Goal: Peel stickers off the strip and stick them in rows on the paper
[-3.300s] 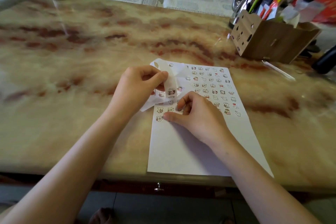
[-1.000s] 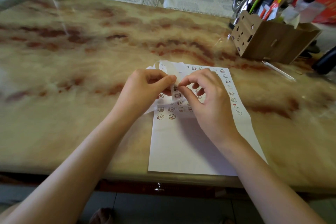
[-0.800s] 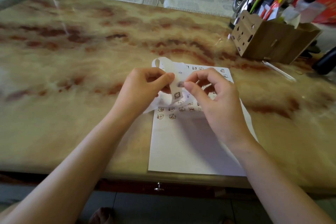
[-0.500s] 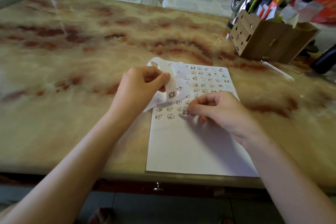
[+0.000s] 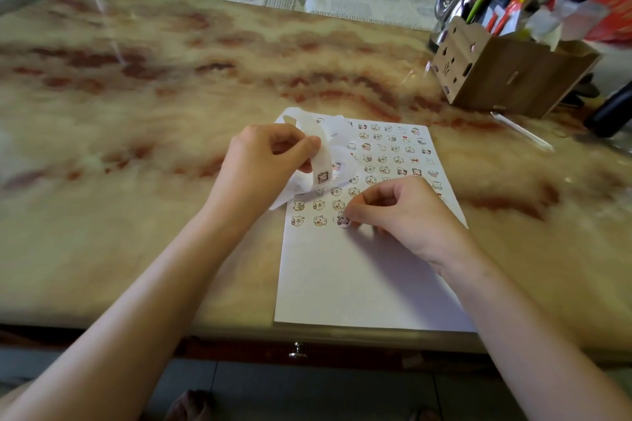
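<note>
A sticker (image 5: 342, 219) is being laid on the paper (image 5: 355, 284), third in the nearest, unfinished row, and is pinched at its edge by the curled fingers of the right hand (image 5: 407, 212). The strip (image 5: 323, 164) is held looped over the paper's left edge, gripped by the left hand (image 5: 261, 164). The paper lies flat on the desk (image 5: 136, 147). Next, the sticker should be pressed down level with its neighbours, then another peeled.
</note>
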The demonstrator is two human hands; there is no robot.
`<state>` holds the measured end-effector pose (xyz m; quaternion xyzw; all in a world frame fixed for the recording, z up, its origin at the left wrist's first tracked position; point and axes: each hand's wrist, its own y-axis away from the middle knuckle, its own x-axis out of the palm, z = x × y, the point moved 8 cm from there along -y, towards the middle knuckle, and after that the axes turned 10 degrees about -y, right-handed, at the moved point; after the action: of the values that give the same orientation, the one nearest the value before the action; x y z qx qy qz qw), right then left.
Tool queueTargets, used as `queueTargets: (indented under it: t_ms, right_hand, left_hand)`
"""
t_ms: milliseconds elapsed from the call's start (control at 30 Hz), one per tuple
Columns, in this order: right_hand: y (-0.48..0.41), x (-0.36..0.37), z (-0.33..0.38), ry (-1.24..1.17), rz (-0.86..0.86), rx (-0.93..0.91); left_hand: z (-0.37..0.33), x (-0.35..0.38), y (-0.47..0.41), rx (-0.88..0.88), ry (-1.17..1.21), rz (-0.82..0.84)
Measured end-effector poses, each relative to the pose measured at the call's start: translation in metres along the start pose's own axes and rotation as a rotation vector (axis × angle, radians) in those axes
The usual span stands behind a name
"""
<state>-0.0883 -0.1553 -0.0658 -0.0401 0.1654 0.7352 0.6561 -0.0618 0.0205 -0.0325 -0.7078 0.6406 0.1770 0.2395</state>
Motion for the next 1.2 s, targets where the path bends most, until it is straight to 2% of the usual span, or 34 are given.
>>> queueTargets:
  t_ms: [600, 1067, 1200]
  right_hand:
    - [-0.002, 0.002, -0.001, 0.058, -0.005, -0.038]
    - [-0.007, -0.002, -0.005, 0.222, -0.127, -0.133]
    - [-0.011, -0.002, -0.007, 0.242, -0.091, -0.128]
  left_hand:
    - [0.001, 0.0, 0.0, 0.001, 0.0, -0.002]
    - [0.0, 0.0, 0.0, -0.006, 0.012, 0.002]
    - [0.0, 0.0, 0.001, -0.008, 0.012, 0.003]
